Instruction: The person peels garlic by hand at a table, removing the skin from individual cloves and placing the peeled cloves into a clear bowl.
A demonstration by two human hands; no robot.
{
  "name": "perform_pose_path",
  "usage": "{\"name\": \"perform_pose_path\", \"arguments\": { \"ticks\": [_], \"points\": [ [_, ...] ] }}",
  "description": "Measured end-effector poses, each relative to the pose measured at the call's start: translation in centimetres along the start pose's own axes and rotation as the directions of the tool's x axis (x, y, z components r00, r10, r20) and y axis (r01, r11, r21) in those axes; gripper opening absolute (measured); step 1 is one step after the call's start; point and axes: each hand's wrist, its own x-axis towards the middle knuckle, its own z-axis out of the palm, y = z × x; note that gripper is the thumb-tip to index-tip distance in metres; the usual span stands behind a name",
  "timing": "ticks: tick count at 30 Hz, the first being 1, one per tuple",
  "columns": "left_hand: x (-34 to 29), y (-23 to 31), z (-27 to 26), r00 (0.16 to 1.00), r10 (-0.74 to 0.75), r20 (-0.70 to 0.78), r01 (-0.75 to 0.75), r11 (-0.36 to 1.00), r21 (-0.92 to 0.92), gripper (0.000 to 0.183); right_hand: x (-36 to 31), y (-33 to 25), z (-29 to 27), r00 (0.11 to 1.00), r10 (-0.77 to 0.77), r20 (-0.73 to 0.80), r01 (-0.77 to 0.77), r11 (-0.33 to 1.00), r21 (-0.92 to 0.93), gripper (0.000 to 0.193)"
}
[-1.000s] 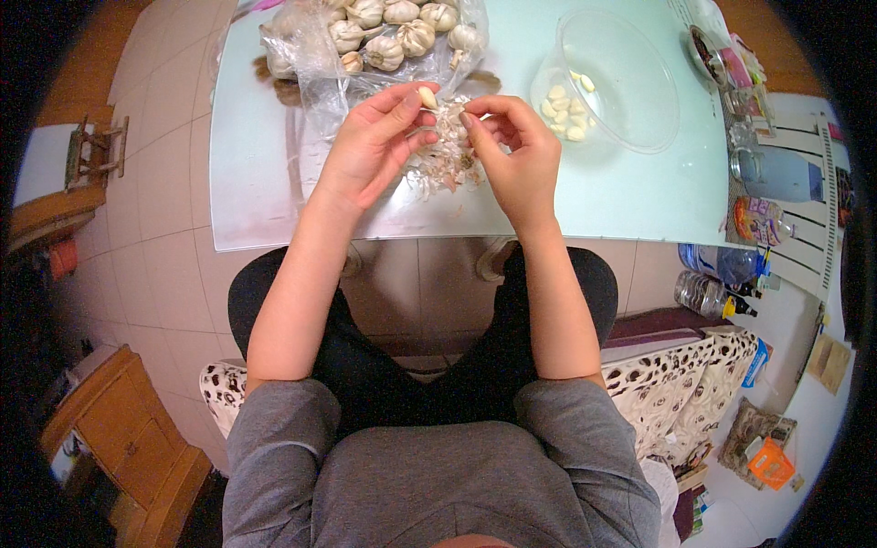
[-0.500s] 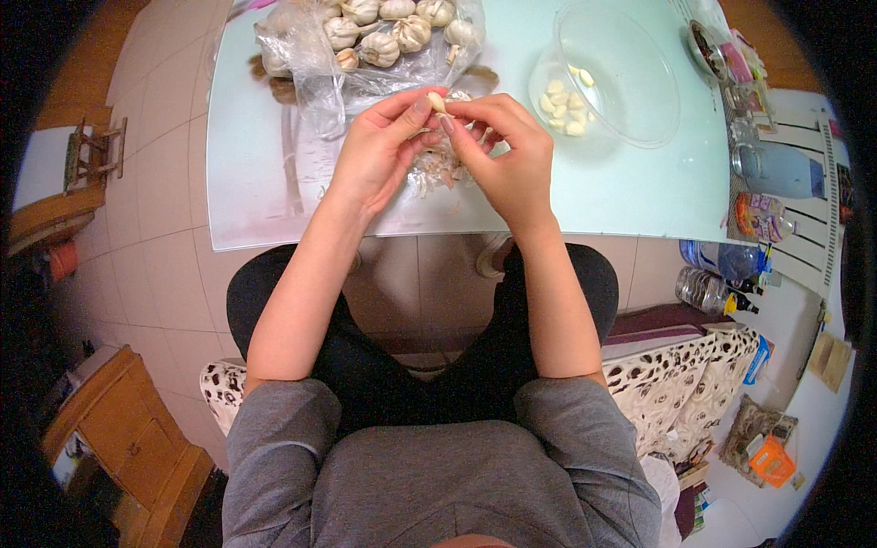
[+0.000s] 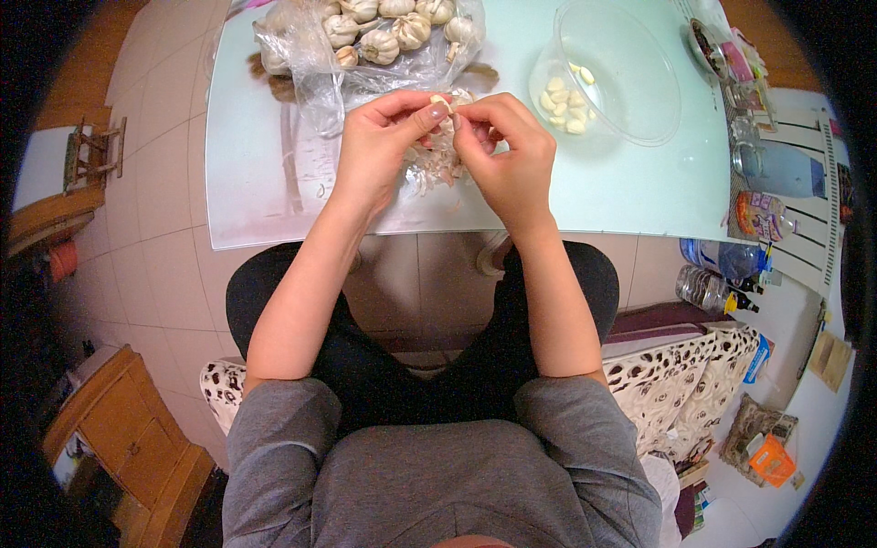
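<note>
Above the table, a pale garlic clove is pinched between the thumb and forefinger of my left hand. My right hand meets it from the other side, its thumb and forefinger closed on a bit of skin at the clove's end. Loose garlic skins lie in a heap below my hands. Beyond them, whole garlic bulbs rest on a crumpled clear plastic bag. To the right stands a clear plastic bowl, with several peeled garlic cloves at its left side.
The glass-topped table has its near edge just before my knees. A dish, a blue-tinted jug and bottles stand along the right. A wooden cabinet is at the lower left.
The clove has turned in my fingers and shows paler. My left fingers have closed further over it, and my right fingertips have shifted slightly along its end.
</note>
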Motion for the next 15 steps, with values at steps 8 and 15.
{"name": "perform_pose_path", "arguments": {
  "ticks": [8,15],
  "points": [
    [-0.1,0.5,-0.3,0.998,0.058,0.022,-0.059,0.998,0.008,0.017,-0.1,0.3,-0.2,0.992,0.118,0.049,-0.124,0.983,0.133,0.005],
    [-0.2,0.9,-0.2,0.998,0.055,0.027,-0.059,0.988,0.140,0.017,0.0,0.1,-0.3,0.988,0.137,0.075,-0.147,0.976,0.159,0.006]
  ]
}}
